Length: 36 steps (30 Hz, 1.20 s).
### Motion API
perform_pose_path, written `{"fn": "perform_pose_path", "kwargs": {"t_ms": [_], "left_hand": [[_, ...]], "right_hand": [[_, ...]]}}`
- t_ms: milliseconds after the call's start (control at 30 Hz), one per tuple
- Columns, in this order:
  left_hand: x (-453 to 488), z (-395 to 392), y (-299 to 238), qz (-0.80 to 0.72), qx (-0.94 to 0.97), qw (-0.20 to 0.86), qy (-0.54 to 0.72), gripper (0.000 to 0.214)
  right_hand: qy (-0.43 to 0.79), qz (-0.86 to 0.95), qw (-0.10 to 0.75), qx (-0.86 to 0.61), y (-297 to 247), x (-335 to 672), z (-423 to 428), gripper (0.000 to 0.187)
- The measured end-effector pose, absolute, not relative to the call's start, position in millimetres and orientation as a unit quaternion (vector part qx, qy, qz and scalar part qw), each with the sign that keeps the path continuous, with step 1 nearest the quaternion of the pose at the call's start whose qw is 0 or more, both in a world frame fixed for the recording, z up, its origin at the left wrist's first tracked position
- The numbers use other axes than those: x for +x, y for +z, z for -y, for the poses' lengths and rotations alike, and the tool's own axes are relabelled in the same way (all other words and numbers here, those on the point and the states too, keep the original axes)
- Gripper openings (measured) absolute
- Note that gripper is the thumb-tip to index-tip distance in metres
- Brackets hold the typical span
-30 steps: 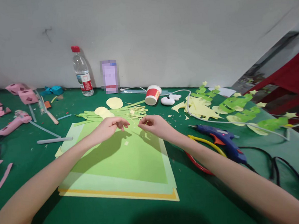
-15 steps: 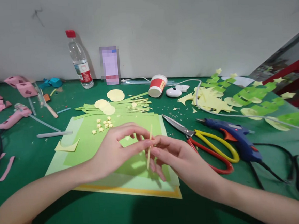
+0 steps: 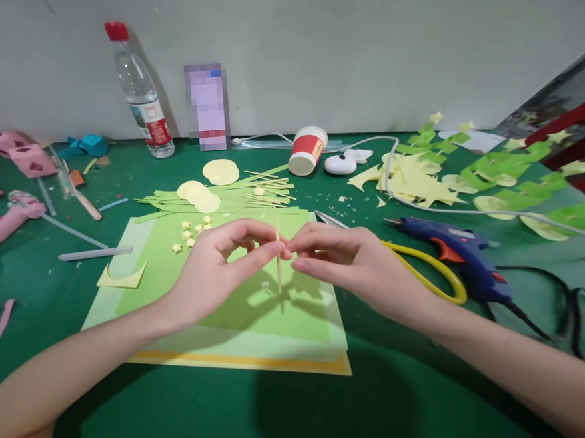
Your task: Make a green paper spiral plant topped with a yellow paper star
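Over the stacked paper sheets, my left hand [image 3: 230,267] pinches a narrow pale yellow paper strip [image 3: 279,273] between thumb and forefinger. The strip stands nearly upright, its thin edge towards me. My right hand [image 3: 345,255] meets the left at the fingertips, just right of the strip. Its fingers are drawn together; whatever lies between them is too small to make out. Beneath both hands lies a light green sheet [image 3: 219,311] on paler and yellow ones. Several small folded paper stars [image 3: 188,234] sit by my left hand's far side.
Scissors [image 3: 446,268] lie partly under my right forearm, beside a blue glue gun [image 3: 455,254] with a black cord. Further back are green paper strips [image 3: 171,206], yellow paper circles [image 3: 220,172], a tipped paper cup [image 3: 308,151] and a water bottle [image 3: 144,99]. Pink paper shapes [image 3: 30,160] lie left.
The view has shifted slightly, tipping down. The paper strip has turned from slanted to almost upright. My right hand's fingers have drawn back a little from the strip and its lower fingers have curled in.
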<state>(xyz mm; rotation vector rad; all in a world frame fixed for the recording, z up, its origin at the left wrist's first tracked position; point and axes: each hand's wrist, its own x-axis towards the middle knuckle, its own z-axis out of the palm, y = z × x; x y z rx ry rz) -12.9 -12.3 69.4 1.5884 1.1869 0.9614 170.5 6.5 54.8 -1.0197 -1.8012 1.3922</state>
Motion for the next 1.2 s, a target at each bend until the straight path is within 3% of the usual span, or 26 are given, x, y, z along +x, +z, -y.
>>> {"fn": "perform_pose_path", "kwargs": {"t_ms": [200,600,967,1100,1200], "left_hand": [[-12,10,66,-0.473,0.598,0.5,0.41,0.01],[-14,3,52,-0.421,0.52,0.578,0.467,0.007],[-23,-10,70,-0.422,0.467,0.504,0.592,0.008],[-22,-9,70,-0.406,0.468,0.516,0.592,0.009],[-18,-7,64,-0.398,0.471,0.547,0.567,0.008]], "right_hand": [[0.572,0.667,0.292,-0.377,46,165,-3,0.009],[0.531,0.718,0.252,-0.374,48,164,-3,0.008],[0.448,0.765,0.23,-0.401,24,163,-17,0.009],[0.429,0.759,0.26,-0.414,17,164,-22,0.007],[0.421,0.751,0.313,-0.402,22,164,-19,0.027]]}}
